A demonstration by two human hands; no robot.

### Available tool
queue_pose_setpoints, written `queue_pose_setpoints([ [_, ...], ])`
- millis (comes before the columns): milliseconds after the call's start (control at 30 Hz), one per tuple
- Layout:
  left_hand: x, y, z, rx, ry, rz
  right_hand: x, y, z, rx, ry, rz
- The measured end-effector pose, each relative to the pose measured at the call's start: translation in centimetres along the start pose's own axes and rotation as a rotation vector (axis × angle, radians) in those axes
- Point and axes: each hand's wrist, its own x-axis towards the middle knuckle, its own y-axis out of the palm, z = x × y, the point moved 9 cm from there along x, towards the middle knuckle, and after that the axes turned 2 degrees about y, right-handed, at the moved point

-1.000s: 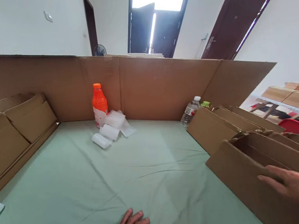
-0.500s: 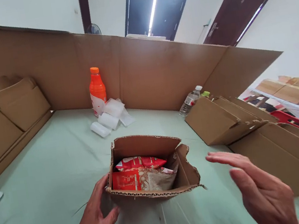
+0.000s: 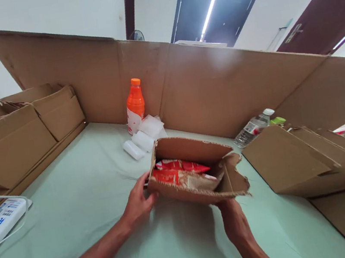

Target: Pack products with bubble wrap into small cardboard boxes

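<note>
An open-topped cardboard box [image 3: 198, 191] with ragged edges is tilted and appears raised off the green cloth. Inside lie red snack packets [image 3: 181, 165] and a red-and-beige packet [image 3: 189, 179]. My left hand [image 3: 139, 200] grips the box's left end, its thumb on the near side and its other fingers partly hidden behind. From below, my right hand [image 3: 234, 215] supports the box near its right end, with its fingers out of sight under it.
Behind the box stand an orange bottle [image 3: 135, 104] and white plastic rolls [image 3: 143, 140]. A clear water bottle [image 3: 254, 128] leans by cardboard boxes [image 3: 291, 158] on the right. More boxes [image 3: 13, 136] and a white power strip [image 3: 2, 221] are left. A cardboard wall [image 3: 205, 89] closes the back.
My right hand has moved from the open space at right to beneath the box. The box now tilts and seems lifted, with my left hand on its left end. The camera has turned left.
</note>
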Motion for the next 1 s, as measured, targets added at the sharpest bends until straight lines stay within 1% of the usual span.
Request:
queue_pose_setpoints([
  [67,3.2,0.4,0.5,0.025,0.021,-0.004,2.6,1.3,-0.5,0.018,0.03,0.009],
  [133,4.8,0.5,1.3,0.084,0.034,0.006,3.9,2.1,-1.6,0.017,0.066,-0.007],
  [167,4.8,0.3,1.7,0.124,0.041,0.014,4.1,2.3,-2.4,0.017,0.086,-0.018],
  [233,4.2,-0.6,2.6,0.225,0.053,0.019,3.8,2.1,-3.8,0.016,0.117,-0.039],
  [300,3.4,-2.2,3.2,0.344,0.061,0.006,3.4,1.6,-4.8,0.016,0.127,-0.057],
  [367,3.9,-3.9,3.5,0.468,0.066,-0.01,3.3,1.3,-5.1,0.02,0.123,-0.057],
  [400,4.8,-4.6,3.6,0.527,0.071,-0.009,3.3,1.2,-5.0,0.021,0.12,-0.057],
  [467,7.5,-5.4,3.8,0.637,0.085,0.013,3.6,1.2,-4.7,0.009,0.109,-0.054],
  [567,11.7,-5.2,3.9,0.779,0.093,0.087,4.0,1.3,-4.4,-0.023,0.11,-0.046],
  [600,12.5,-5.0,3.9,0.823,0.086,0.115,4.0,1.3,-4.4,-0.026,0.113,-0.042],
  [633,12.8,-4.9,3.7,0.865,0.073,0.142,4.0,1.3,-4.5,-0.023,0.114,-0.043],
  [667,12.5,-4.8,3.5,0.904,0.056,0.17,4.0,1.3,-4.5,-0.016,0.113,-0.043],
  [700,11.5,-4.8,3.1,0.936,0.036,0.202,3.9,1.3,-4.6,-0.007,0.111,-0.041],
  [733,10.0,-4.9,2.6,0.96,0.017,0.241,3.9,1.3,-4.6,0.004,0.107,-0.038],
  [800,6.0,-5.2,1.0,0.962,-0.015,0.36,3.9,1.4,-4.6,0.017,0.099,-0.032],
  [867,2.0,-5.4,-1.0,0.889,-0.041,0.524,3.9,1.5,-4.6,0.015,0.094,-0.029],
  [900,0.4,-5.7,-1.8,0.842,-0.082,0.592,4.0,1.5,-4.5,0.012,0.092,-0.031],
  [933,-0.3,-6.5,-2.6,0.837,-0.121,0.579,4.0,1.6,-4.5,0.008,0.09,-0.033],
  [967,-0.2,-7.4,-3.2,0.844,-0.15,0.527,4.1,1.6,-4.4,0.005,0.09,-0.033],
  [1000,0.4,-8.3,-3.7,0.873,-0.157,0.435,4.1,1.6,-4.4,0.007,0.089,-0.032],
])
